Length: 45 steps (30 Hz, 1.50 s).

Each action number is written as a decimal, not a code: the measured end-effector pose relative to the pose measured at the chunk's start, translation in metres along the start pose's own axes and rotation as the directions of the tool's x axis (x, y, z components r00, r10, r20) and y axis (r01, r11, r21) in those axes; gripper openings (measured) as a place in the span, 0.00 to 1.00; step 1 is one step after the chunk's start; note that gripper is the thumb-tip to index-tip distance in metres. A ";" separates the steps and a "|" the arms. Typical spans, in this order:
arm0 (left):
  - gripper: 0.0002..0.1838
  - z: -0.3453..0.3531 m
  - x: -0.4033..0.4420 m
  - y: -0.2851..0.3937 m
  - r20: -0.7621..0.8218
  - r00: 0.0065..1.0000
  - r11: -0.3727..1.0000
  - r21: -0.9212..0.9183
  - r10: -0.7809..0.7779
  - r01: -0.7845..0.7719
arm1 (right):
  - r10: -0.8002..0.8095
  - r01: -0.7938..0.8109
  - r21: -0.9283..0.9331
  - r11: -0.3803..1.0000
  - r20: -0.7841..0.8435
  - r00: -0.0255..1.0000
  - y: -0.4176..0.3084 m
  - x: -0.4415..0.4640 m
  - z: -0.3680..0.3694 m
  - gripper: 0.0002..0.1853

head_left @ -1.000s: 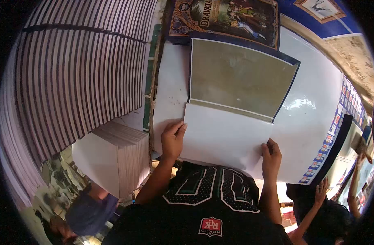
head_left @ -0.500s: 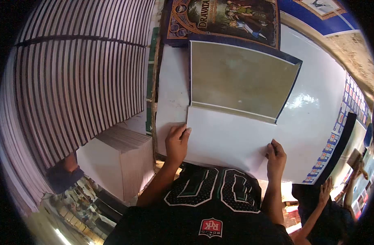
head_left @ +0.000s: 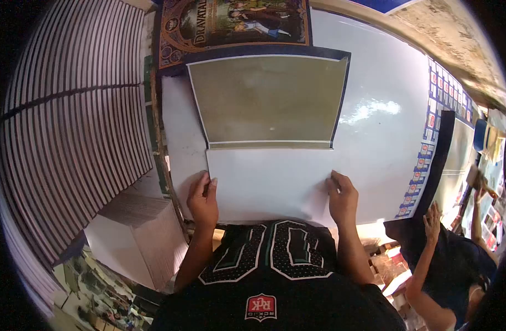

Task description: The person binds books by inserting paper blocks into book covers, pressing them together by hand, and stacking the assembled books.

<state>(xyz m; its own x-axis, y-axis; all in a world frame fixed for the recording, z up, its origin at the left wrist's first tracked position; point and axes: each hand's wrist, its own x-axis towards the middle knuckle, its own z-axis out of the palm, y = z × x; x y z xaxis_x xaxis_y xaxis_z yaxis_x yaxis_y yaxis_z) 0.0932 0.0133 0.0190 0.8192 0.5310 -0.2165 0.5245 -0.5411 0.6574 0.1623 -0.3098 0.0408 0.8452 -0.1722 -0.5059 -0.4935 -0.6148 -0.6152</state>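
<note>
Both of my hands are closed at the near side edges of a white paper sheet [head_left: 266, 179]. My left hand [head_left: 203, 199] pinches the left edge between thumb and fingers, while my right hand [head_left: 343, 198] pinches the right edge. The sheet's far edge meets a greyish-brown cover board [head_left: 269, 102] with a thin white border and dark blue margins, lying flat on the white tabletop [head_left: 374, 149]. Whether the sheet is attached to the board I cannot tell. Beyond the board lies a printed book cover [head_left: 236, 27] with illustrated figures and gold lettering.
Tall stacks of dark-edged books or boards [head_left: 76, 143] stand at left, above a white paper block [head_left: 139, 234]. Blue-and-white printed strips [head_left: 421, 165] and a dark-edged board [head_left: 443, 160] lie at right. A co-worker's hand [head_left: 432, 220] rests near that board; their other hand holds a brush [head_left: 485, 185].
The whole view has shifted and turned, so the table sits further left in it. My hands keep their hold on the sheet's edges, and the sheet lies much the same against the board.
</note>
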 end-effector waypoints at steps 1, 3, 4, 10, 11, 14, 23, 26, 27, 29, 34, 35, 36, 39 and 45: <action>0.14 0.000 -0.002 -0.004 0.003 1.000 1.000 0.001 0.001 -0.001 | 0.001 -0.001 0.014 1.000 0.001 1.000 -0.002 0.000 0.001 0.16; 0.17 0.002 -0.002 -0.011 0.005 0.998 0.998 -0.014 -0.055 0.055 | 0.003 -0.003 0.013 1.000 -0.010 1.000 -0.003 0.000 -0.001 0.15; 0.17 0.003 -0.003 -0.011 0.008 0.999 0.999 -0.012 -0.053 0.053 | -0.037 0.037 -0.008 0.999 -0.001 0.999 0.000 0.001 -0.002 0.15; 0.23 0.003 -0.003 -0.012 -0.035 0.988 0.985 -0.089 -0.150 0.146 | 0.002 0.000 0.080 0.997 -0.026 1.000 0.000 0.004 -0.006 0.13; 0.24 0.001 -0.002 -0.014 -0.016 0.991 0.989 -0.059 -0.134 0.133 | 0.069 -0.070 0.067 0.995 0.011 0.998 -0.002 0.005 -0.009 0.13; 0.25 -0.009 0.003 -0.005 0.050 0.991 0.992 -0.028 -0.120 0.122 | 0.074 -0.077 0.040 0.996 0.056 0.996 0.006 0.013 -0.014 0.13; 0.27 -0.010 0.008 -0.012 0.118 0.983 0.985 -0.084 -0.141 0.151 | 0.049 -0.081 0.209 0.975 0.155 0.987 0.022 0.020 -0.020 0.14; 0.26 -0.010 0.015 -0.023 0.115 0.990 0.997 -0.012 -0.079 0.081 | -0.010 -0.008 0.160 0.987 0.115 0.993 0.026 0.017 -0.015 0.14; 0.26 -0.012 0.016 -0.029 0.115 0.993 0.996 0.081 -0.035 0.026 | -0.036 0.027 0.141 0.990 0.065 0.997 0.024 0.017 -0.014 0.13; 0.25 -0.011 0.018 -0.036 0.106 0.994 0.997 0.076 -0.020 0.012 | -0.049 0.048 0.127 0.991 0.006 0.999 0.025 0.015 -0.013 0.13; 0.25 -0.014 0.023 -0.032 0.147 0.989 0.996 0.080 0.020 -0.032 | -0.190 0.197 0.121 0.973 -0.065 0.980 0.031 0.012 -0.012 0.12; 0.24 -0.013 0.024 -0.032 0.149 0.989 0.999 0.016 0.025 -0.028 | -0.187 0.196 0.120 0.973 -0.082 0.979 0.032 0.015 -0.011 0.12; 0.24 -0.014 0.023 -0.034 0.149 0.989 0.999 -0.045 0.023 -0.016 | -0.242 0.251 0.075 0.965 -0.112 0.964 0.035 0.015 -0.008 0.12; 0.26 -0.011 0.024 -0.036 0.183 0.983 0.981 -0.183 -0.035 0.069 | -0.292 0.296 0.014 0.955 -0.122 0.949 0.035 0.010 -0.009 0.13; 0.26 -0.006 0.019 -0.031 0.142 0.990 0.969 -0.240 -0.018 0.052 | -0.230 0.232 0.116 0.966 -0.028 0.973 0.041 0.025 -0.008 0.16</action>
<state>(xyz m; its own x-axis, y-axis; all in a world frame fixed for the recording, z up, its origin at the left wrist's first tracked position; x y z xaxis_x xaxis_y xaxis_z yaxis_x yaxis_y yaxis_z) 0.0916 0.0441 -0.0010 0.8346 0.4421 -0.3286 0.4951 -0.3404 0.7994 0.1652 -0.3455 0.0078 0.9415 -0.0481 -0.3335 -0.3046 -0.5448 -0.7813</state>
